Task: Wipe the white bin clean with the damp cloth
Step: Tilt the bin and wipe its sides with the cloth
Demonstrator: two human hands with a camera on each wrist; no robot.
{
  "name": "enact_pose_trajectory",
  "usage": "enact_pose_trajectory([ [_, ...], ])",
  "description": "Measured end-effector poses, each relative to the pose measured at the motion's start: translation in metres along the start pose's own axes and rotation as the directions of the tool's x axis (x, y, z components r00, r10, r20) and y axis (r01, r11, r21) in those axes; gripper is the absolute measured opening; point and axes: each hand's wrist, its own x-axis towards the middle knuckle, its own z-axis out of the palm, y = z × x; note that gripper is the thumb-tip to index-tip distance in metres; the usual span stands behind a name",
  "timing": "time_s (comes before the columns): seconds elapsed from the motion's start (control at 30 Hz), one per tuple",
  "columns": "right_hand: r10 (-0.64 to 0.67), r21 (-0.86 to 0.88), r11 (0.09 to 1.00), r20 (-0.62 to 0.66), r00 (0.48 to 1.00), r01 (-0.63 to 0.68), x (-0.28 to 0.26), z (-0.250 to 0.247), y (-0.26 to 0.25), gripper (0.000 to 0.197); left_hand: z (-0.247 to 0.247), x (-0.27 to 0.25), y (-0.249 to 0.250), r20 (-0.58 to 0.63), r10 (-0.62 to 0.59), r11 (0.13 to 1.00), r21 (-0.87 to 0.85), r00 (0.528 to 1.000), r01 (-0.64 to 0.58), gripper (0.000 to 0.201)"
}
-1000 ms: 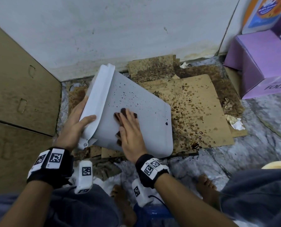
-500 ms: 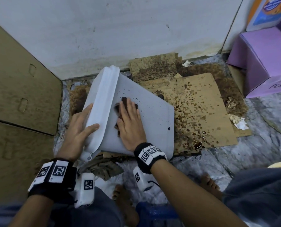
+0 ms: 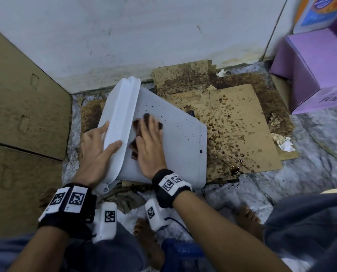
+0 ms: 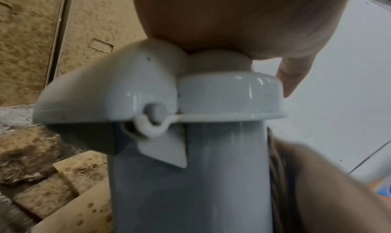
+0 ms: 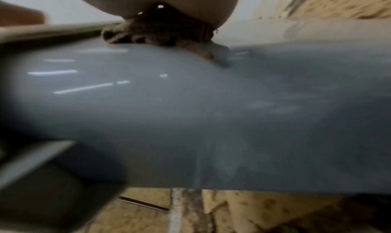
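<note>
The white bin lies on its side on stained cardboard, its lid end toward the left and dark specks on its upper wall. My left hand grips the lid end, thumb over the rim and fingers behind it. In the left wrist view the lid and hinge fill the frame under my palm. My right hand lies flat with straight fingers on a dark brown cloth, pressing it against the bin's wall close to the lid. The right wrist view shows the cloth bunched under my palm on the wet, streaked bin wall.
Stained cardboard sheets with brown splatter cover the floor to the right. A large cardboard box stands at the left, a purple box at the right, the white wall behind. Crumpled paper lies right. My bare feet are below.
My right hand has slid the cloth up the bin wall toward the lid end. My left hand has kept its hold on the lid.
</note>
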Motion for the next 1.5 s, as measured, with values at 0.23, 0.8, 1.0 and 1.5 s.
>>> enact_pose_trajectory([
  [0.23, -0.093, -0.096, 0.991, -0.024, 0.995, 0.090, 0.001, 0.008, -0.004, 0.053, 0.004, 0.004, 0.011, 0.091, -0.026, 0.993, -0.112, 0.995, 0.037, 0.045],
  [0.8, 0.328, -0.081, 0.938, -0.101, 0.939, -0.336, -0.014, -0.033, 0.088, 0.057, 0.012, 0.035, 0.020, -0.066, -0.008, 1.000, 0.021, 0.998, 0.010, 0.074],
  [1.0, 0.032, -0.105, 0.994, -0.064, 0.997, -0.038, -0.002, -0.010, 0.044, 0.055, 0.011, 0.038, 0.023, -0.059, -0.001, 0.998, -0.062, 0.998, -0.003, 0.060],
  [1.5, 0.435, -0.240, 0.851, -0.175, 0.883, -0.467, -0.016, -0.049, 0.151, 0.052, 0.012, 0.039, 0.011, -0.056, 0.118, 0.993, -0.001, 0.991, -0.118, 0.067],
])
